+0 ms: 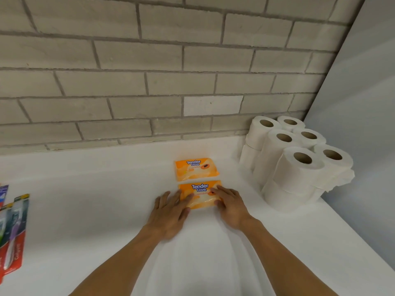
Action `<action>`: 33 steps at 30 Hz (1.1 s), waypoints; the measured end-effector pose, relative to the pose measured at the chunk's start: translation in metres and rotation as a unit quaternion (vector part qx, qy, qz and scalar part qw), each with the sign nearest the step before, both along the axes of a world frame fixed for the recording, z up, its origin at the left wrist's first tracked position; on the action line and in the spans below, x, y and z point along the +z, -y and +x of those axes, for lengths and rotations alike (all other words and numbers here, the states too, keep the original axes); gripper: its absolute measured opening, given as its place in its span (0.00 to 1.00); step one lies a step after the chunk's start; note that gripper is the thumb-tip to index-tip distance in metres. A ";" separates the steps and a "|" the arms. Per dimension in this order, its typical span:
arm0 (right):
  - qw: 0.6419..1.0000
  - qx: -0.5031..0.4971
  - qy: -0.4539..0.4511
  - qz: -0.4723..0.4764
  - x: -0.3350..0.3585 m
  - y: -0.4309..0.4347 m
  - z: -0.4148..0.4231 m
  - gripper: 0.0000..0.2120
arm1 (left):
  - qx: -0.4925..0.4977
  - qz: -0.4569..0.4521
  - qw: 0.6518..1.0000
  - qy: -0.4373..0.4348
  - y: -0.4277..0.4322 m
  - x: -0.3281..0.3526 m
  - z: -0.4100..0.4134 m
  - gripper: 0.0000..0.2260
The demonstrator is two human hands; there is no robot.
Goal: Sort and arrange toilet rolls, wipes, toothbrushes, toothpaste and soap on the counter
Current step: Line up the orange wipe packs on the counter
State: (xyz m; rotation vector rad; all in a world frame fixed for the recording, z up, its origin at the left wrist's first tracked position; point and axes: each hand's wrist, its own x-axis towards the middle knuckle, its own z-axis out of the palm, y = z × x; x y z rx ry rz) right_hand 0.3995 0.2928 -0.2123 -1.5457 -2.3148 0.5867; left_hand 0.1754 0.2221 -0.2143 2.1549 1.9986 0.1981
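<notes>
Orange wipes pack (198, 196) lies flat on white table (85, 199). L hand (171, 212) rests on the pack's left edge, fingers straight & slightly spread. R hand (229, 208) lies on its right side, fingers flat & close together, thumb at the near corner. 2nd orange pack (195, 168) sits just behind it, approx parallel, narrow gap between. Toilet rolls (295, 161), stacked two high, stand well to its right. Toothbrush packs (12, 236) lie far to its left.
</notes>
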 end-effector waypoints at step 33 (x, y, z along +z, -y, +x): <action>0.999 0.009 0.040 -0.024 0.015 -0.019 -0.005 0.20 | -0.019 -0.004 0.999 -0.026 -0.016 0.006 0.001 0.40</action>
